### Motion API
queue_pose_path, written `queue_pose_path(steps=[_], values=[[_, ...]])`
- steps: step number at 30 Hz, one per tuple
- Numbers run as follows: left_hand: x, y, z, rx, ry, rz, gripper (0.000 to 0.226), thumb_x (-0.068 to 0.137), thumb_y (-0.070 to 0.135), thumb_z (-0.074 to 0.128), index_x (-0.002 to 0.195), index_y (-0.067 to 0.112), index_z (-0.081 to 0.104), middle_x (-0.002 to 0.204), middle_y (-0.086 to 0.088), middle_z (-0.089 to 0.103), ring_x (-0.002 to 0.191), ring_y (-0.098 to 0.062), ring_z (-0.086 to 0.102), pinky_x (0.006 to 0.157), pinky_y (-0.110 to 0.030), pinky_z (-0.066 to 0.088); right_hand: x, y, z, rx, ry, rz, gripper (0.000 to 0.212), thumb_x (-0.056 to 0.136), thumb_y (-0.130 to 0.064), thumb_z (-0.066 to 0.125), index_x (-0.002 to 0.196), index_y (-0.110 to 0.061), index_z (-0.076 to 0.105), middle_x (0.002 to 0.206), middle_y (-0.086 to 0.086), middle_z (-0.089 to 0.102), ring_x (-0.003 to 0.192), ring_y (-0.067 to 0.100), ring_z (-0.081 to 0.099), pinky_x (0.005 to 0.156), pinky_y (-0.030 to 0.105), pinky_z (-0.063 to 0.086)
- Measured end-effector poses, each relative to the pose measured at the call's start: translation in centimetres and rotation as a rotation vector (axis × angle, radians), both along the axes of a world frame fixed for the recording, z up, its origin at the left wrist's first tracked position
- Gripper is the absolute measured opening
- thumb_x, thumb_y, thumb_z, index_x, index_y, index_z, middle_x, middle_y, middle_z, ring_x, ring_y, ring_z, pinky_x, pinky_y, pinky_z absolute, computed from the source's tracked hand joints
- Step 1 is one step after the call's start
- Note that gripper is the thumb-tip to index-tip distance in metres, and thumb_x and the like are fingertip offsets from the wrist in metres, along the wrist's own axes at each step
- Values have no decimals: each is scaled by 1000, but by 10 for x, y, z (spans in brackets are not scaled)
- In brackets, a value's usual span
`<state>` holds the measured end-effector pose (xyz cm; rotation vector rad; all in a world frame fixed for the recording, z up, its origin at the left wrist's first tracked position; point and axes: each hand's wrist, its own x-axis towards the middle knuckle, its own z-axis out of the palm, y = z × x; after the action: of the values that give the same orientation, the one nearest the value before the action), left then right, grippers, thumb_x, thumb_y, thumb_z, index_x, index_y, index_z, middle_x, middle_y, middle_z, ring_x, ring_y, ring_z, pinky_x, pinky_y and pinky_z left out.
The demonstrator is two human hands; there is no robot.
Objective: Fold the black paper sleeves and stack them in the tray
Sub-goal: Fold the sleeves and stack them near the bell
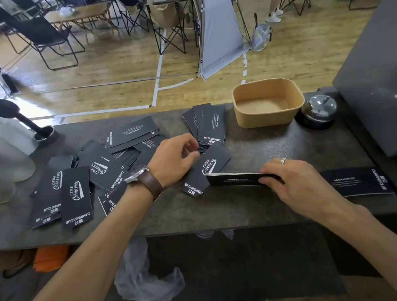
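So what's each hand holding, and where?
Right hand grips a sleeve stack at its right end. Left hand pinches a flat sleeve at its top-left edge.

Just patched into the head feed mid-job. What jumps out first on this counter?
Black printed sleeves lie scattered over the counter's left half, with a neater pile behind the left hand. The right hand grips a small stack of sleeves on edge at centre. The tan tray, far right, holds nothing yet.
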<state>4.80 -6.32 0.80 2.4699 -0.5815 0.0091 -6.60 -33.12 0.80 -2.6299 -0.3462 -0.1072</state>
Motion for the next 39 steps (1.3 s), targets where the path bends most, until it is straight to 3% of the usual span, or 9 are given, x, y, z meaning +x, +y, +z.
queue_pose_path(steps=[3,7,11,15,18,23,30,35,39], values=[[10,-17,3,141,174,3,21,86,31,68,103,21,60,81,11,64,81,-16,60,78,-29,47,0,0,0,-2,2,-11,5,93,-25,64,90,-23,67,76,-10,58,69,12,56,64,37,49],[13,-34,8,277,177,-87,24,87,8,49,108,19,51,97,-4,67,92,-33,61,84,-39,49,-1,1,1,-12,11,-19,5,94,-24,64,90,-22,67,75,-10,56,67,10,54,62,29,44],[13,-28,17,216,257,-323,41,77,-11,35,97,17,57,89,-5,62,82,-23,57,76,-31,47,-1,2,4,-2,19,-13,7,95,-26,62,92,-22,67,78,-9,57,70,13,57,65,37,49],[13,-22,26,295,241,-460,49,76,-15,40,97,18,71,93,-2,69,88,-23,61,80,-38,50,-2,2,4,4,12,-19,8,95,-25,62,92,-20,67,79,-7,58,72,16,58,68,41,49],[13,-18,37,334,148,-489,44,82,-9,51,103,23,74,99,6,72,92,-14,63,86,-32,50,-3,3,5,-5,18,-20,9,95,-26,61,93,-19,67,80,-6,59,73,18,58,69,42,49],[31,-8,61,230,-115,-330,24,84,9,62,98,25,72,78,15,59,71,5,52,71,-19,40,-3,4,6,-9,21,-15,10,95,-25,62,94,-17,69,82,-4,61,75,20,60,70,43,49],[18,-21,46,399,-353,-243,11,86,34,68,90,26,75,94,1,47,89,-17,39,78,-31,27,-5,4,8,-33,14,-28,10,95,-27,62,92,-20,68,81,-7,59,74,16,59,70,40,50],[-14,-42,40,363,-178,-398,14,90,26,58,93,25,71,88,5,70,87,-23,62,77,-34,44,-4,4,4,-17,25,-126,11,93,-27,64,101,-20,61,81,-7,64,74,15,63,69,41,53],[-33,-48,29,186,3,-398,15,96,19,52,96,19,68,82,5,66,79,-20,60,73,-33,47,-4,6,2,3,41,-175,26,93,-32,65,113,-26,50,84,-9,62,72,12,63,66,34,55]])
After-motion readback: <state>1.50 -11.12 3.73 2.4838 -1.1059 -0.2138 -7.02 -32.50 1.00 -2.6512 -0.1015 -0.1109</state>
